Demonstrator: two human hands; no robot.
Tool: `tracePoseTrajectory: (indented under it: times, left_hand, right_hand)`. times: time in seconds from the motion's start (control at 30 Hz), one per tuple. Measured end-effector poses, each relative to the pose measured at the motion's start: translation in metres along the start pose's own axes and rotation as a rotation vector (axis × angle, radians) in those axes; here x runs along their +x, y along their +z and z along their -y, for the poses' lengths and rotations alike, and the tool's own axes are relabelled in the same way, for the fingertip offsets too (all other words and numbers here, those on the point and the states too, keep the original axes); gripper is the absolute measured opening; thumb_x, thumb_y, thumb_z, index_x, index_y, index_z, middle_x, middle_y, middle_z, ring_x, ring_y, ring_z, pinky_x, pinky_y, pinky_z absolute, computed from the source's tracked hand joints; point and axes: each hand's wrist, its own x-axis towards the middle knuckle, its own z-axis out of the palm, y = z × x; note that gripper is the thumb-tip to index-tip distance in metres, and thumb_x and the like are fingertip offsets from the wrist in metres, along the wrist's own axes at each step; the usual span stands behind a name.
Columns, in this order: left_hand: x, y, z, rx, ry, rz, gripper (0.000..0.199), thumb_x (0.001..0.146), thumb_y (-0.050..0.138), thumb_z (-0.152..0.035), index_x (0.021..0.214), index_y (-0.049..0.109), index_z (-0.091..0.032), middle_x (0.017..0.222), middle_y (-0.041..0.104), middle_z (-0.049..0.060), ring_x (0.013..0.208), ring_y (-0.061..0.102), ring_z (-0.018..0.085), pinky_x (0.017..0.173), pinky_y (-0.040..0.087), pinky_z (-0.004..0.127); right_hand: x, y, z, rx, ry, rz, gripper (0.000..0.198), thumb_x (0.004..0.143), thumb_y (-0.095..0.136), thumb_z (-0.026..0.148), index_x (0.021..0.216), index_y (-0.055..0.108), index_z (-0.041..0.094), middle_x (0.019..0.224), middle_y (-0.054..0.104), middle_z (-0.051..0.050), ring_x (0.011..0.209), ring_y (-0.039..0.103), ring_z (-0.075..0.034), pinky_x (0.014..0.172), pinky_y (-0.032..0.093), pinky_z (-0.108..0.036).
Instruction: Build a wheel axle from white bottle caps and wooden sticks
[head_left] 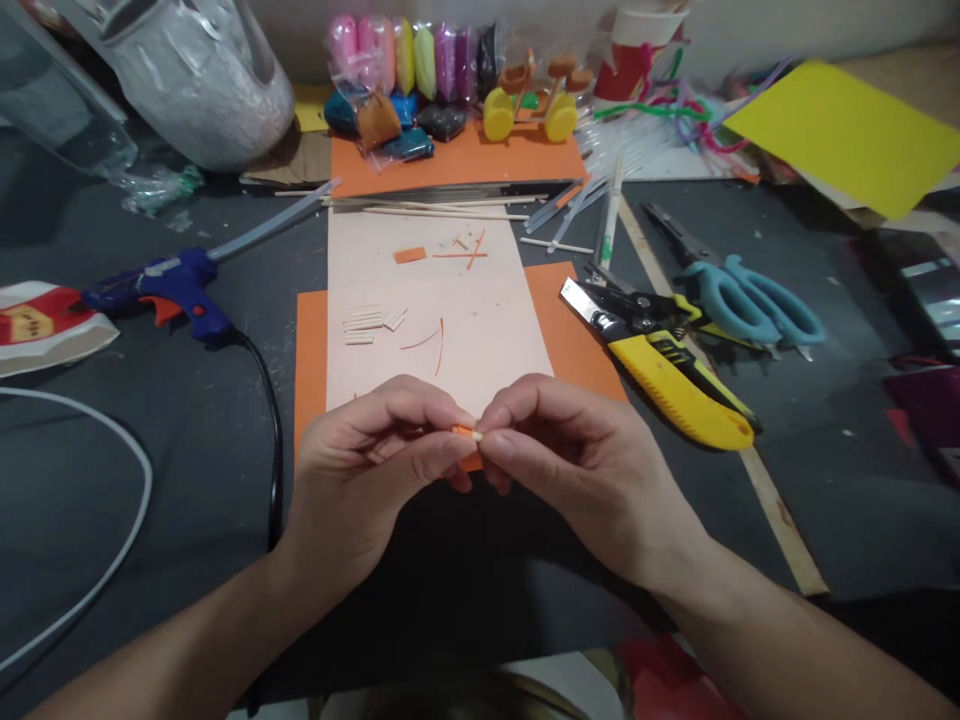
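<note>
Both hands meet above the near end of a pale sheet of paper (442, 275). Between finger and thumb my left hand (382, 440) pinches a small orange paper strip (463, 430). My right hand (577, 450) grips the pale tip of a short wooden stick (478, 436) that pokes out of the orange paper. Whether the paper is wrapped or glued round the stick is too small to tell. On the sheet beyond lie several cut stick pieces (365, 320), thin orange slivers (441, 345) and a small orange rectangle (409, 255).
At left is a blue glue gun (176, 290) with its black cord (274, 430). To the right lie a yellow box cutter (675, 390), pliers (645, 308) and blue-handled scissors (750, 300). Packs of coloured clay (412, 60) and a yellow-wheeled model (532, 105) stand at the back.
</note>
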Motion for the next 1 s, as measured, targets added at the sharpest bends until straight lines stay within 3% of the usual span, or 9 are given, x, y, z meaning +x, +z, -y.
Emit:
tracePoseTrajectory:
  times: [0.13, 0.27, 0.47, 0.57, 0.63, 0.73, 0.83, 1.0]
  left_hand:
    - [0.0, 0.0, -0.002, 0.009, -0.017, -0.056, 0.012, 0.08, 0.077, -0.012, 0.081, 0.078, -0.023, 0.078, 0.07, -0.002, 0.06, 0.068, 0.01, 0.057, 0.06, 0.021]
    - [0.001, -0.002, -0.002, 0.007, -0.02, -0.111, 0.013, 0.078, 0.078, -0.011, 0.08, 0.077, -0.024, 0.077, 0.069, -0.003, 0.057, 0.067, 0.01, 0.057, 0.06, 0.022]
    - [0.001, -0.005, -0.004, -0.023, -0.034, -0.017, 0.012, 0.08, 0.079, -0.013, 0.084, 0.079, -0.025, 0.078, 0.069, -0.003, 0.059, 0.067, 0.009, 0.056, 0.059, 0.019]
    - [0.001, -0.007, -0.005, -0.035, -0.085, 0.033, 0.013, 0.079, 0.08, -0.012, 0.083, 0.08, -0.024, 0.079, 0.07, -0.002, 0.06, 0.066, 0.008, 0.056, 0.058, 0.017]
    - [0.002, -0.008, -0.006, -0.061, -0.13, 0.076, 0.013, 0.08, 0.08, -0.012, 0.083, 0.08, -0.025, 0.08, 0.071, -0.001, 0.06, 0.066, 0.007, 0.057, 0.058, 0.016]
    - [0.003, -0.01, -0.007, -0.126, -0.253, 0.139, 0.009, 0.081, 0.079, -0.016, 0.083, 0.08, -0.024, 0.076, 0.07, -0.002, 0.058, 0.064, 0.006, 0.056, 0.058, 0.014]
    - [0.005, -0.012, -0.008, -0.197, -0.403, 0.187, 0.004, 0.079, 0.082, -0.02, 0.081, 0.08, -0.023, 0.07, 0.068, -0.002, 0.053, 0.061, 0.005, 0.051, 0.055, 0.013]
    - [0.006, -0.011, -0.009, -0.205, -0.565, 0.225, 0.004, 0.077, 0.084, -0.023, 0.079, 0.081, -0.021, 0.066, 0.068, -0.003, 0.05, 0.056, 0.004, 0.045, 0.047, 0.011]
  right_hand:
    - [-0.003, 0.001, -0.005, -0.189, -0.22, -0.044, 0.015, 0.093, 0.072, 0.029, 0.085, 0.066, 0.018, 0.077, 0.068, 0.0, 0.068, 0.066, -0.013, 0.061, 0.051, -0.023]
    - [-0.004, -0.003, -0.009, -0.46, -0.399, -0.094, 0.008, 0.093, 0.066, 0.013, 0.087, 0.063, 0.019, 0.079, 0.065, 0.002, 0.068, 0.06, -0.01, 0.06, 0.046, -0.021]
    - [0.006, -0.018, -0.013, -1.114, -0.539, -0.107, 0.011, 0.095, 0.059, 0.012, 0.087, 0.067, 0.014, 0.09, 0.064, -0.009, 0.082, 0.059, -0.02, 0.07, 0.045, -0.032]
    - [0.01, -0.022, -0.017, -1.309, -0.492, -0.022, 0.015, 0.095, 0.06, 0.015, 0.084, 0.069, 0.013, 0.094, 0.062, -0.012, 0.085, 0.054, -0.025, 0.071, 0.044, -0.036]
    - [0.009, -0.024, -0.017, -1.314, -0.478, 0.011, 0.015, 0.095, 0.06, 0.015, 0.084, 0.069, 0.013, 0.094, 0.062, -0.012, 0.085, 0.054, -0.025, 0.072, 0.045, -0.037]
    - [0.006, -0.025, -0.01, -1.084, -0.574, 0.005, 0.006, 0.095, 0.064, 0.014, 0.099, 0.069, 0.013, 0.102, 0.062, -0.011, 0.093, 0.058, -0.023, 0.08, 0.049, -0.037]
    - [0.002, -0.025, 0.0, -0.812, -0.66, 0.091, 0.022, 0.091, 0.073, 0.019, 0.112, 0.066, 0.017, 0.113, 0.059, -0.008, 0.105, 0.06, -0.02, 0.089, 0.051, -0.034]
    - [0.002, -0.025, 0.006, -0.742, -0.767, 0.235, 0.013, 0.092, 0.071, 0.014, 0.105, 0.068, 0.012, 0.116, 0.058, -0.01, 0.111, 0.057, -0.02, 0.093, 0.051, -0.033]
